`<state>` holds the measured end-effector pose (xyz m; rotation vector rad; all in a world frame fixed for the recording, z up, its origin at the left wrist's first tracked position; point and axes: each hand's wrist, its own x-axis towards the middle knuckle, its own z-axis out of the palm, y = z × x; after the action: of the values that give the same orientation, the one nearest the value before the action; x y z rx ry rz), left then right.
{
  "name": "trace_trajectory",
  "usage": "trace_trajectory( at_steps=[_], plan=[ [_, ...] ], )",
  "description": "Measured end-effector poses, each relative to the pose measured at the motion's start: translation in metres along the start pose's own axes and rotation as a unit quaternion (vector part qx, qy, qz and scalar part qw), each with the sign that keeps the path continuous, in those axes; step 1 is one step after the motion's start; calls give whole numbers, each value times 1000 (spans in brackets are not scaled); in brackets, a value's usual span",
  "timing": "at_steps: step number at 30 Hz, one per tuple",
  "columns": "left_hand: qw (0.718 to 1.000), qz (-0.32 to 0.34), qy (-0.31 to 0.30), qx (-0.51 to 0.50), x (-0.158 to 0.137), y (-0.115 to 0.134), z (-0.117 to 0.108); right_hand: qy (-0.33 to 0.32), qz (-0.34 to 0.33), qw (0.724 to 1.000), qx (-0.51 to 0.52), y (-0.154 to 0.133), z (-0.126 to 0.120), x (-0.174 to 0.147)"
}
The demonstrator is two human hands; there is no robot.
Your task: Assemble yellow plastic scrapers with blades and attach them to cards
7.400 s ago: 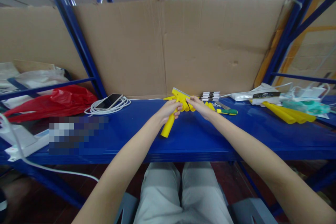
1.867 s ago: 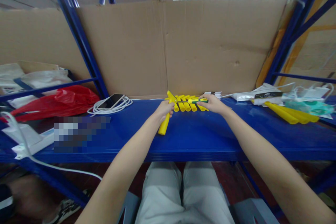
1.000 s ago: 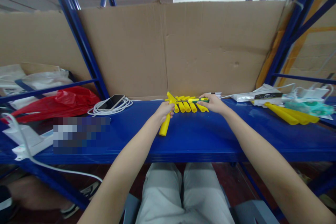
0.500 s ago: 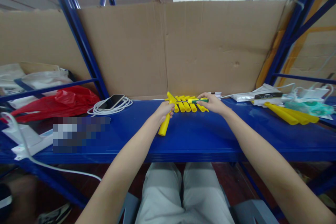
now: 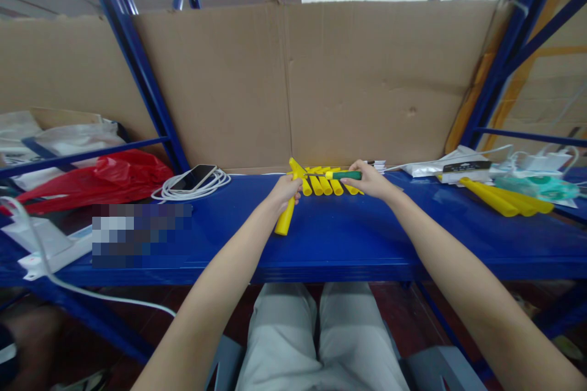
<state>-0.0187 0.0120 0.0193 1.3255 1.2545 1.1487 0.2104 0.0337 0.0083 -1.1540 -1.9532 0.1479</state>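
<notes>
My left hand (image 5: 285, 189) grips a yellow scraper (image 5: 284, 220) by its handle, the head pointing away from me above the blue shelf (image 5: 348, 238). In my right hand (image 5: 369, 180) is a green-and-yellow screwdriver (image 5: 342, 175), held level with its tip at the scraper's head. Just behind both hands, a row of several yellow handles (image 5: 328, 183) lies on the shelf.
A phone (image 5: 193, 176) rests on a coiled white cable (image 5: 195, 189) at left, with a red plastic bag (image 5: 94, 180) beyond it. More yellow handles (image 5: 499, 198), white packets (image 5: 452, 168) and a teal item (image 5: 534, 186) lie at right. A cardboard sheet (image 5: 293, 82) backs the shelf.
Since 7.4 s ago my right hand has picked up the screwdriver from the shelf and brought its tip to the scraper's head. Over the last second both hands have barely moved.
</notes>
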Motion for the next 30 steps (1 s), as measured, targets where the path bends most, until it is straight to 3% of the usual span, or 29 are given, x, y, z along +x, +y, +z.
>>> trace_trajectory(
  at_steps=[8,15,23,30],
  plan=[
    [999,35,8,12,-4,3,4,67,-27,997,11,-3,0,4],
    [999,45,28,5,-3,3,2,53,-38,998,-11,-5,4,1],
    [998,43,38,-1,-3,4,3,37,3,999,4,-11,6,1],
    [997,44,54,-9,-2,4,1,20,-17,1000,-10,-12,5,-2]
  ],
)
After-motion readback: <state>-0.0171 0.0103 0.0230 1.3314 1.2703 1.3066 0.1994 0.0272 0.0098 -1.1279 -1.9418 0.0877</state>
